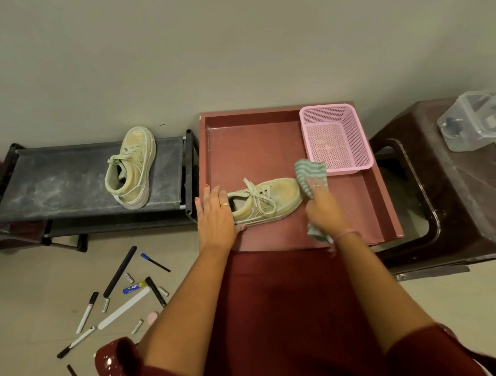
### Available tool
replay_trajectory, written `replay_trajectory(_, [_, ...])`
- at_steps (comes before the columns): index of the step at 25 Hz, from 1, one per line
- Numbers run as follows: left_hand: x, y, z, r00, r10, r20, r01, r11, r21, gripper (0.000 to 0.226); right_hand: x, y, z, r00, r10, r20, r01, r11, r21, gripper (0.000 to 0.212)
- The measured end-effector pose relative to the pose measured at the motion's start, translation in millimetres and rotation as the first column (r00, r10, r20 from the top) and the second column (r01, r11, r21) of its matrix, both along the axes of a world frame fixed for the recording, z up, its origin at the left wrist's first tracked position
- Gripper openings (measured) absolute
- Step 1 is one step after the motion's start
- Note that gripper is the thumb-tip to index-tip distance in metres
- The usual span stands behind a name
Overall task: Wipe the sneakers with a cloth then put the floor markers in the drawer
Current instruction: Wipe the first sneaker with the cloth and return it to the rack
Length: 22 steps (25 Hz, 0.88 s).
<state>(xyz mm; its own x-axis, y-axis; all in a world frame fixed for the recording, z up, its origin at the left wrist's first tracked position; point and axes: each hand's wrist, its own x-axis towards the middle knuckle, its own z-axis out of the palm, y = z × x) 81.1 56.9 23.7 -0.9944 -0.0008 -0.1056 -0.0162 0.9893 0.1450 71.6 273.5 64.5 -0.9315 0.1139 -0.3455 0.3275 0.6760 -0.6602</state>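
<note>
Two hands meet one sneaker (264,201) inside the drawer (271,140).

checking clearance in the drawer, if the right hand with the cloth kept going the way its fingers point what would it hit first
Most likely the pink basket. The right hand grips the striped cloth at the sneaker toe, fingers pointing up toward the drawer back corner, where the basket sits. Depth is unclear.

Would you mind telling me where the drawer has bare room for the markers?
Free: the drawer's back-left floor, between its left wall and the pink basket, behind the sneaker. Crowded: the front, where the left hand steadies the sneaker and the right hand wipes with the cloth.
</note>
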Motion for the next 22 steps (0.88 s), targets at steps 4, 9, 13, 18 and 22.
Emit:
replay_trajectory(4, [-6, -2, -3, 0.999, -0.033, 0.018, 0.032, 0.998, 0.049, 0.104, 9, -42, -48, 0.961, 0.277, -0.004, -0.260, 0.907, 0.333, 0.067])
replay_trajectory(9, [-5, -4, -7, 0.999, -0.035, -0.013, 0.036, 0.995, 0.093, 0.101, 1, -4, -32, 0.748, 0.663, -0.033, -0.580, 0.678, 0.452, 0.055])
replay_trajectory(13, [-5, -5, -5, 0.999, -0.042, -0.021, 0.043, 0.995, 0.086, 0.099, -8, 23, -28, 0.634, 0.773, 0.027, -0.601, 0.470, 0.646, 0.048])
replay_trajectory(18, [-4, -6, -7, 0.999, -0.041, -0.035, 0.045, 0.992, 0.119, 0.098, 3, 8, -14, 0.967, 0.249, -0.054, -0.192, 0.851, 0.490, 0.039])
replay_trajectory(22, [-5, -6, -6, 0.999, -0.027, -0.028, 0.031, 0.988, 0.153, 0.098, 12, -37, -24, 0.941, 0.311, -0.131, -0.254, 0.909, 0.330, 0.065])
